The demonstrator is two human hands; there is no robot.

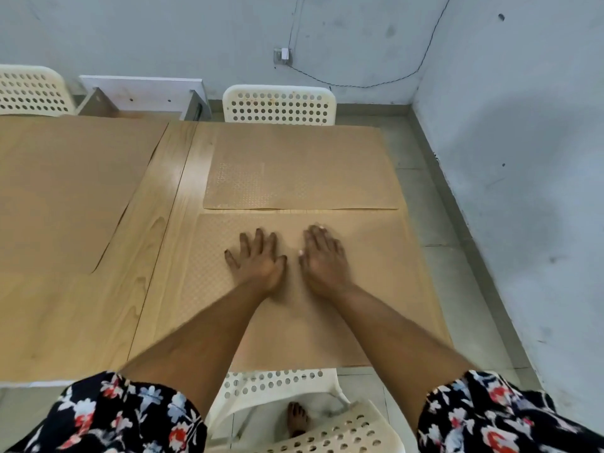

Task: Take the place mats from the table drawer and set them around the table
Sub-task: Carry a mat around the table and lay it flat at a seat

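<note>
Place mat (376,289) nearest the person is lying flat on the table (157,256); left hand (258,259) and right hand (323,256) are pressing flat on it, fingers spread, gripping nothing.

Two place mats on the table (157,256), near mat (376,273) just before far mat (310,165).

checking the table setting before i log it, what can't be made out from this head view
- Open drawer, far side: its inside is hidden by the table, so any remaining mats are unseen.
- Left mat: cut off by the left edge of the frame.
- Near mat: the left hand, right hand and forearms cover its middle.
- Near chair: mostly hidden under the table and the sleeves.
- Wall socket: too small to read.
</note>
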